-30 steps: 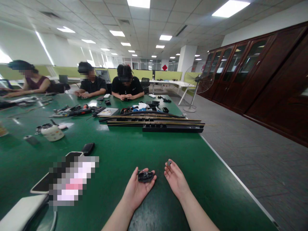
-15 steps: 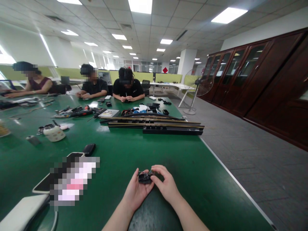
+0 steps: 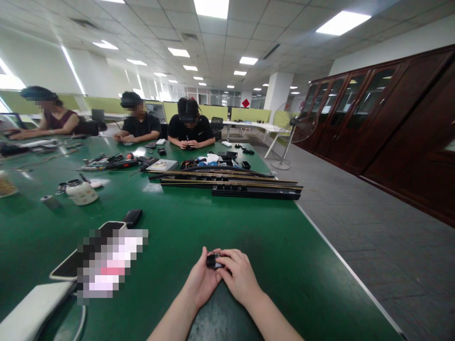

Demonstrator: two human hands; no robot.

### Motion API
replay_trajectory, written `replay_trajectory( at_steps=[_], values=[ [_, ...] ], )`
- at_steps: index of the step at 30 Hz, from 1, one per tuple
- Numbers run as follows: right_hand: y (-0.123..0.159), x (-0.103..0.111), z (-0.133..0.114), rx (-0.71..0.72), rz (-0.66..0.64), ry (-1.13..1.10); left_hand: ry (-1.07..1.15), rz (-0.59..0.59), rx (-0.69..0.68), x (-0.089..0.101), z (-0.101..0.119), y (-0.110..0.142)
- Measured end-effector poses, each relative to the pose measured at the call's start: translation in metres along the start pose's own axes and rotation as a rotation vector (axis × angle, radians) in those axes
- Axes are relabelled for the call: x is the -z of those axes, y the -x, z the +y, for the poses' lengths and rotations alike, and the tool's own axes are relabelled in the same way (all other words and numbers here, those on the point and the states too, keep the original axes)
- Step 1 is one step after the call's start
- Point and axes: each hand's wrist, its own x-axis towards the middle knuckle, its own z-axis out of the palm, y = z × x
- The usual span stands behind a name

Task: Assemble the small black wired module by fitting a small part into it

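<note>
Cradling a small black device [image 3: 212, 261] in the half-curled left hand [image 3: 203, 280] at six o'clock over the worktop [image 3: 291, 265], gripping its partly covered three-o'clock side with the fingers of the right hand [image 3: 241, 277].

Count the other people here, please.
3: a person in maroon at far left, a person in dark clothes next along, and a person in black nearest the middle. Partitions may hide others.

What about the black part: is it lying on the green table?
No, the left hand holds the black part, with the right hand partly covering it.
</note>
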Motion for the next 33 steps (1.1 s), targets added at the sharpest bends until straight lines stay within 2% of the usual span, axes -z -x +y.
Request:
replay_trajectory(
  at_steps=[6,9,12,18,33],
  values=[
    [0.001,0.000,0.009,-0.033,-0.019,-0.194,-0.033,-0.027,0.009,0.002,0.001,0.001],
    [0.005,0.000,0.016,-0.022,0.029,-0.338,-0.078,-0.047,0.025,0.003,0.001,0.002],
    [0.007,-0.001,0.019,-0.074,0.069,-0.416,-0.109,-0.051,0.041,0.003,0.001,0.002],
    [0.006,-0.002,0.019,-0.120,0.070,-0.419,-0.113,-0.070,0.054,0.005,0.001,0.002],
    [0.006,0.000,0.015,-0.107,0.082,-0.404,-0.104,-0.016,0.039,-0.001,0.002,0.003]
  ],
)
